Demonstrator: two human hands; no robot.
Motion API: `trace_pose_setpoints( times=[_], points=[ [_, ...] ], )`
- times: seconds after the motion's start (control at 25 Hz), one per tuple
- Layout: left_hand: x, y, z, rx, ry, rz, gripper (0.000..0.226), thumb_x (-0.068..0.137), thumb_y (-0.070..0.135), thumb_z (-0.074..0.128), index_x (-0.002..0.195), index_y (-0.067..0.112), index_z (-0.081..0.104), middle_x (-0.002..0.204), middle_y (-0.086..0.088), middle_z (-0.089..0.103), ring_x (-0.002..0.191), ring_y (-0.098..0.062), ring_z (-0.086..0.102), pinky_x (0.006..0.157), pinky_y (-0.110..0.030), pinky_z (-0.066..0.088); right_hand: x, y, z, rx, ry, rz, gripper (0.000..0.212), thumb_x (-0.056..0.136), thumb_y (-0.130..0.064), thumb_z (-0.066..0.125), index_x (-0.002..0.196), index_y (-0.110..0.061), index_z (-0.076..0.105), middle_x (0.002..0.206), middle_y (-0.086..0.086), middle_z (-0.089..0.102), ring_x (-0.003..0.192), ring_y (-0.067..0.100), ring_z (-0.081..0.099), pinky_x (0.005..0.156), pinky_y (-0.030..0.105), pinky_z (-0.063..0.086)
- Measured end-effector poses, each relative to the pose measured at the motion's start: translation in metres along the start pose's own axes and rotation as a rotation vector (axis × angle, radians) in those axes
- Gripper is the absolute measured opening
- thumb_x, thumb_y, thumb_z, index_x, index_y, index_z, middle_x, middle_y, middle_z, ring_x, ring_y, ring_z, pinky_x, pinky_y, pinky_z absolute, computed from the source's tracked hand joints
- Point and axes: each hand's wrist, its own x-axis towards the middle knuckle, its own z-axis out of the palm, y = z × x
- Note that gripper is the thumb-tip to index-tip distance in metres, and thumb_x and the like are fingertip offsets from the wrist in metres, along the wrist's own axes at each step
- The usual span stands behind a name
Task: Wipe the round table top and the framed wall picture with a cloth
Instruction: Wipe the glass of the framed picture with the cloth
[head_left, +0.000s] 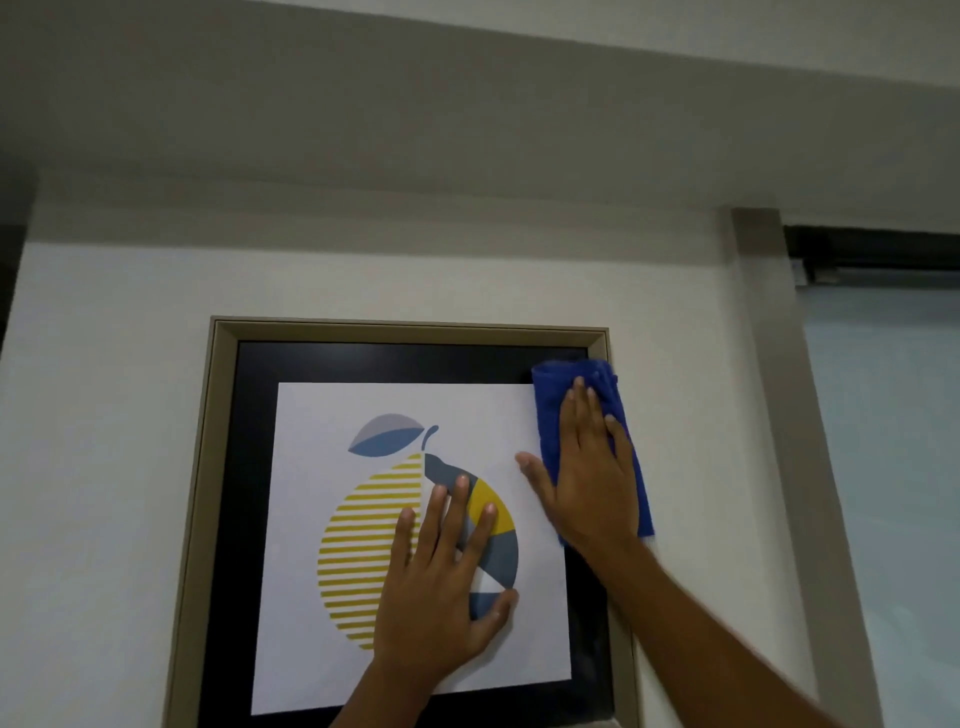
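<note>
Right hand (587, 467), fingers flat together, presses cloth (592, 415) at picture (363, 405) top-right corner; unwiped area lies left and below, where left hand (441, 587) braces, fingers spread.

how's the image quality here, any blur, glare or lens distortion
Head view: dim, even light, no glare on the framed picture; soft focus overall, the right forearm smeared near the bottom edge; wide-angle bend tilts the frame's sides; right hand with blue cloth and left hand stay readable.
</note>
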Motion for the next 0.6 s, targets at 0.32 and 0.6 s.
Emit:
trace_pose_setpoints(
  times=[0.32, 0.6],
  points=[
    [-0.001, 0.003, -0.009, 0.046, -0.022, 0.018, 0.087, 0.088, 0.074, 0.041, 0.156, 0.02, 0.031, 0.166, -0.013, 0.02, 0.154, -0.035, 0.012, 0.121, -0.056, 0.014, -0.122, -0.004, 0.02, -0.018, -0.217, 0.032, 0.104, 0.085, -0.08, 0.026, 0.155, -0.005, 0.008, 0.163, 0.014, 0.011, 0.145, 0.037, 0.027, 0.121, 0.036, 0.007],
    [-0.002, 0.0, 0.001, 0.022, -0.027, -0.001, 0.09, 0.087, 0.078, 0.04, 0.158, 0.023, 0.024, 0.168, -0.009, 0.019, 0.155, -0.033, 0.012, 0.124, -0.051, 0.003, 0.034, -0.006, -0.015, -0.065, 0.003, 0.035, 0.1, 0.083, -0.079, 0.003, 0.155, -0.01, -0.005, 0.165, 0.006, -0.002, 0.151, 0.022, -0.004, 0.121, 0.037, -0.005]
  ],
)
